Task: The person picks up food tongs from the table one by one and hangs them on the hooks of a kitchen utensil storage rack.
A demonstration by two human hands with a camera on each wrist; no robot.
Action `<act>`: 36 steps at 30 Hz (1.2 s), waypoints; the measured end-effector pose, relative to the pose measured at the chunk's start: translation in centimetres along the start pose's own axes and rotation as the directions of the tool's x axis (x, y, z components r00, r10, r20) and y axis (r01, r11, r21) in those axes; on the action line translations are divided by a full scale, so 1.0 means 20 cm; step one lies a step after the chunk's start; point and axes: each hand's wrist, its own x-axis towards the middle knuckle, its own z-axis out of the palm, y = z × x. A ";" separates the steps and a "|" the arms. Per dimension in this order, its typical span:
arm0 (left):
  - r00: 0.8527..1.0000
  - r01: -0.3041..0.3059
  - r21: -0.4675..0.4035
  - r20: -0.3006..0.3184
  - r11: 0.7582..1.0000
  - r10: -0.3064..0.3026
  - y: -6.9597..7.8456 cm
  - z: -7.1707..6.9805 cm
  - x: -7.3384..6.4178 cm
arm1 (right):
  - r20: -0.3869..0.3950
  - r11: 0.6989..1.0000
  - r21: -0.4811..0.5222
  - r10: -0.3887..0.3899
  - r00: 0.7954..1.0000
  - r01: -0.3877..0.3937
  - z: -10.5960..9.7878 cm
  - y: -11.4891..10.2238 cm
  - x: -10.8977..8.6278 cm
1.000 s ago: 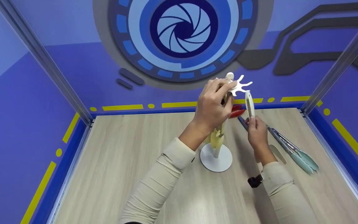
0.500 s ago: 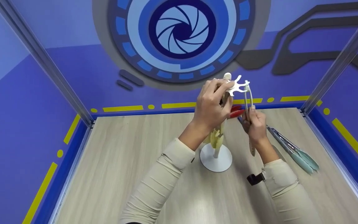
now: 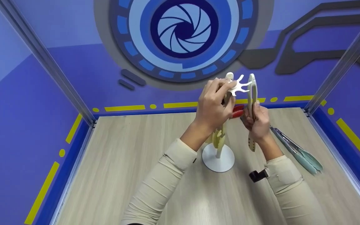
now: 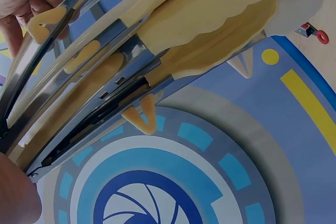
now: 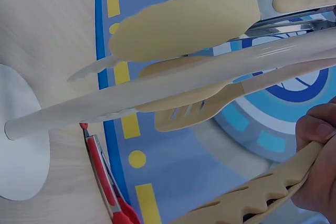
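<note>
A white utensil stand rises from a round base (image 3: 218, 162). My left hand (image 3: 214, 98) grips its top beside the white star-shaped hook rack (image 3: 237, 88). Beige tongs (image 5: 231, 203) with scalloped edges stand upright in my right hand (image 3: 259, 122), gripped around the middle. In the head view one hook arm overlaps their narrow looped top; whether it passes through is unclear. Cream-headed tongs (image 5: 184, 24) and a beige slotted turner (image 5: 205, 108) hang around the stand's pole (image 5: 184, 85). The left palm hides much of the upper stand.
Teal-tipped metal tongs (image 3: 306, 161) lie on the wooden table (image 3: 120, 175) at the right. Red-handled tongs (image 5: 102, 171) lie behind the stand near the back wall. Metal frame posts (image 3: 52, 75) border the space.
My right hand has risen slightly and turned the beige tongs, bringing their top from below the hook arms up level with them. The left hand keeps its hold on the stand's top.
</note>
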 end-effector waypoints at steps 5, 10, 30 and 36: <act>1.000 0.003 -0.006 -0.005 1.000 -0.003 0.00 0.00 0.00 | -0.014 1.000 -0.008 -0.003 1.000 0.003 0.00 0.00 0.01; 1.000 -0.004 -0.002 -0.015 1.000 0.004 0.00 0.00 0.00 | -0.020 1.000 0.004 0.009 1.000 -0.009 0.01 0.01 0.03; 1.000 0.026 -0.018 -0.016 0.999 -0.026 0.00 0.00 0.00 | 0.033 1.000 0.019 0.014 0.999 -0.014 0.01 0.00 0.12; 1.000 0.028 -0.022 -0.008 0.999 -0.028 0.00 -0.01 0.00 | 0.033 0.999 -0.027 0.027 0.999 -0.026 0.01 -0.02 0.14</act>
